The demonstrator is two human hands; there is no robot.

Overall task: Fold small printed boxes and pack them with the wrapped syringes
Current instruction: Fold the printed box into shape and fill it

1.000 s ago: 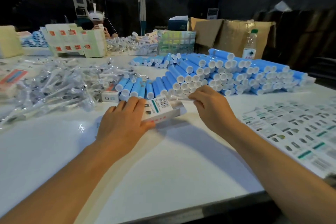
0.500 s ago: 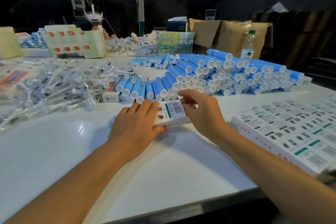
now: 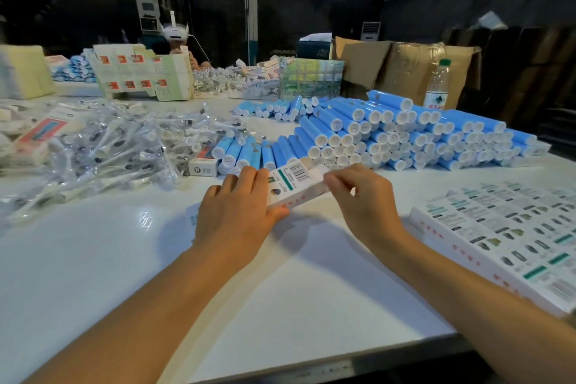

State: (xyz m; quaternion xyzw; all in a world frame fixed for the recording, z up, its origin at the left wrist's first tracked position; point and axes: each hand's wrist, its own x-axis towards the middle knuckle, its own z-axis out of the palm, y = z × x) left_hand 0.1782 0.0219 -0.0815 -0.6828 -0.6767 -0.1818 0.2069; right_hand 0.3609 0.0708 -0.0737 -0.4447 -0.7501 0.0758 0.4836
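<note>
Since a moment ago the small printed box [image 3: 293, 185] has tipped up a bit off the white table [image 3: 93, 259], near the middle. Left hand [image 3: 237, 215] lies over its left end, fingers curled round it; right hand [image 3: 361, 196] pinches the right end flap. Wrapped syringes [image 3: 103, 146] piled far left (blue tubes [image 3: 389, 137] behind), flat printed boxes [image 3: 511, 234] stacked on the right.
</note>
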